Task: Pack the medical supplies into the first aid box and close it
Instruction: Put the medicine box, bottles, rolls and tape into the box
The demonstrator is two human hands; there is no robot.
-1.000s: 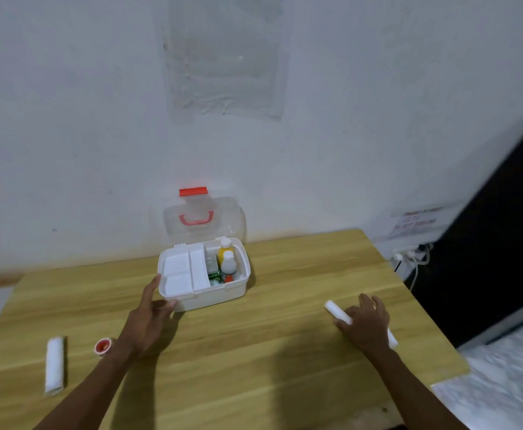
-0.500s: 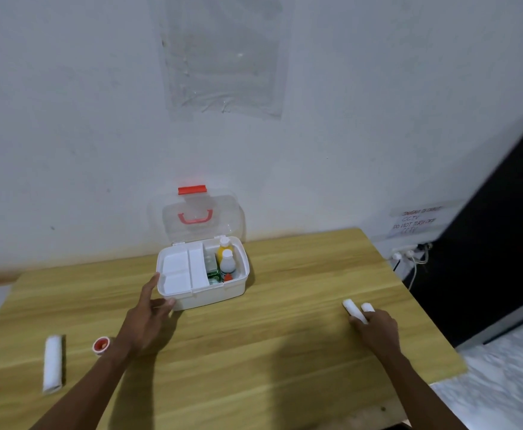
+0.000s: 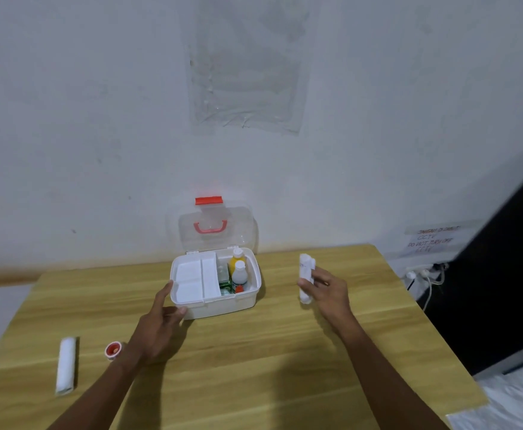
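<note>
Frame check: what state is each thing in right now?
Box: open.
Lid: upright at the back.
Two bottles: upright inside the box, right side.
Left hand: touches the box's front-left corner.
Right hand: holds a white roll off the table.
Long roll: lying flat, far left.
Red tape: unpacked, beside it.

A sheet of paper (image 3: 434, 240) hangs on the wall off to the right, beyond the far corner of the counter (image 3: 285, 367) and just above some white plugs (image 3: 416, 272). It carries handwriting in red capitals. The top line is too smeared to make out for certain. Below it I read "CCTV", then "DO NOT TURN OFF", then "CCTV" again on the last line. The white roll (image 3: 305, 270) gripped in the right hand (image 3: 328, 291) shows a faint dark mark near its upper end, too small to read. Inside the first aid box (image 3: 223, 307), the green packet (image 3: 226, 287) bears pale markings, also illegible.
</note>
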